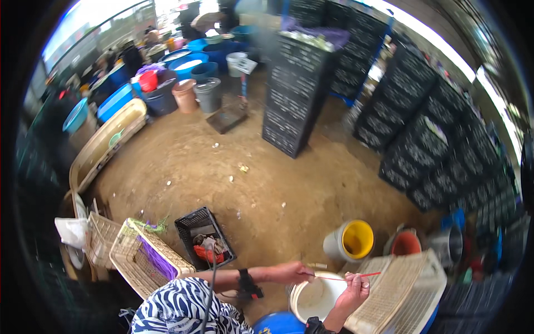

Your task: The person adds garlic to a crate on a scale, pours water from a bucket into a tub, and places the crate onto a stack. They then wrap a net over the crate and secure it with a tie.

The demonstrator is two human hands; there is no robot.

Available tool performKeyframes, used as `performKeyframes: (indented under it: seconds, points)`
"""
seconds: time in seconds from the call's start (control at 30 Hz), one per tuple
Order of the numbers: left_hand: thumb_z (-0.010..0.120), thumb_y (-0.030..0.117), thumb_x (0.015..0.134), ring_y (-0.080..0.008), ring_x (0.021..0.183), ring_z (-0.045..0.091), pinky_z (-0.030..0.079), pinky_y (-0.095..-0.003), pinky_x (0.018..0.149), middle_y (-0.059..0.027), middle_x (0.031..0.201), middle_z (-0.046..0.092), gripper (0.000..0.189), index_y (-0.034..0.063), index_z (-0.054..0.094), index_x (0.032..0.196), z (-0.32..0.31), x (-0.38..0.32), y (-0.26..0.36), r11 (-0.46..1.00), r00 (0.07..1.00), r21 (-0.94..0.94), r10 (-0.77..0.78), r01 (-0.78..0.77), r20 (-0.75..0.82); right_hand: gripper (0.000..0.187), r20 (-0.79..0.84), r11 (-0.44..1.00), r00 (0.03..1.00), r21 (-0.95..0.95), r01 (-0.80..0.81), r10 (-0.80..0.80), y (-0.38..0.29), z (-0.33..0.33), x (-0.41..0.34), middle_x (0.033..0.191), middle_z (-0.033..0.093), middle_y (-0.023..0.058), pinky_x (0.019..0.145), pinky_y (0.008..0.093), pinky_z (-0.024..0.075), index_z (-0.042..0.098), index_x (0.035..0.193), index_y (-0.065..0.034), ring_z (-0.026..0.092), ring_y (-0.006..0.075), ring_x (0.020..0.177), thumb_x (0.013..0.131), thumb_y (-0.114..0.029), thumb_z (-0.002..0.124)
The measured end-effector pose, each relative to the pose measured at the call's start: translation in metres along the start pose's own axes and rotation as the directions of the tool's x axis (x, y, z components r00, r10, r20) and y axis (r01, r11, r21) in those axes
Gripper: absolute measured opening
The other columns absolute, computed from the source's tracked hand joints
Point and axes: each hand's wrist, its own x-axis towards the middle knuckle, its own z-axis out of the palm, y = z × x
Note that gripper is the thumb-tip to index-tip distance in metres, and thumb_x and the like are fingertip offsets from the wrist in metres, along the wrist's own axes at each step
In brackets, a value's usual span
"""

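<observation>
My left hand is closed on one end of a thin red strip. Its arm wears a black band at the wrist. My right hand pinches the same strip farther along, and a straight red end sticks out to the right past the fingers. Between the two hands the strip runs taut above a white bucket. Inside the bucket a pale surface shows, too unclear to name. Zebra-patterned cloth with a dark cable over it fills the bottom of the view.
Pale plastic crates stand right of the bucket, a blue drum below. To the left are a crate with purple netting and a black crate. A yellow-lined bucket and stacked black crates stand beyond.
</observation>
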Motion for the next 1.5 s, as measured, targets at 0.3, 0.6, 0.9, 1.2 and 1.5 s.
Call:
performKeyframes:
  seconds: [0.3,0.6,0.9,1.2,1.5]
  points:
    - [0.053,0.01,0.089,-0.0146,0.067,0.051,0.044,-0.0313,0.064,-0.0092,0.074,0.057,0.014,0.0028,0.059,0.099,-0.205,-0.043,0.045,0.949,0.933,0.314,0.133,-0.023,-0.335,0.004,0.264,0.883,0.918,0.291,-0.368,0.296,0.077,0.131,0.122,0.071,0.057,0.0035,0.068,0.0315,0.0539,0.054,0.087,-0.0063,0.055,0.0122,0.065,0.09,-0.008,0.056]
    - [0.057,0.021,0.089,-0.0183,0.066,0.056,0.046,-0.0338,0.062,-0.012,0.075,0.061,0.02,0.0038,0.063,0.096,-0.383,-0.069,0.077,0.923,0.606,0.24,0.009,0.3,-0.795,0.031,0.461,0.947,0.849,-0.294,-0.128,0.258,0.155,0.355,0.274,0.1,0.058,0.011,0.068,0.0271,0.051,0.049,0.113,0.0004,0.058,0.0142,0.073,0.083,0.001,0.056]
    - [0.055,0.02,0.088,-0.0344,0.074,0.06,0.046,-0.0384,0.063,-0.0189,0.082,0.061,0.019,0.0045,0.064,0.095,-0.563,-0.12,0.041,0.86,0.374,0.246,0.07,0.447,-0.925,0.041,0.847,0.884,-0.261,-0.464,0.065,0.463,0.245,0.683,0.21,0.104,0.062,0.0072,0.063,0.0231,0.0488,0.048,0.124,-0.0012,0.059,0.0092,0.072,0.083,-0.001,0.055]
    - [0.057,0.024,0.085,-0.0326,0.076,0.062,0.048,-0.0379,0.065,-0.0152,0.086,0.065,0.021,0.0058,0.066,0.092,-0.799,-0.245,0.0,0.843,0.142,0.077,0.0,0.532,-0.99,0.016,0.62,0.525,-0.539,-0.78,-0.341,0.571,0.358,0.949,0.158,0.075,0.064,0.0055,0.054,0.0242,0.0495,0.062,0.089,-0.0042,0.061,0.0117,0.061,0.088,-0.02,0.062]
    - [0.057,0.016,0.083,-0.0312,0.083,0.062,0.049,-0.0373,0.075,-0.017,0.088,0.064,0.022,0.0026,0.064,0.099,-0.992,-0.37,-0.046,0.807,-0.263,-0.17,-0.019,0.566,-0.965,0.015,0.846,0.691,-0.297,-0.533,-0.487,0.443,0.494,1.245,0.178,0.074,0.063,0.0088,0.053,0.0289,0.0537,0.057,0.083,-0.0039,0.062,0.0146,0.061,0.09,-0.018,0.056]
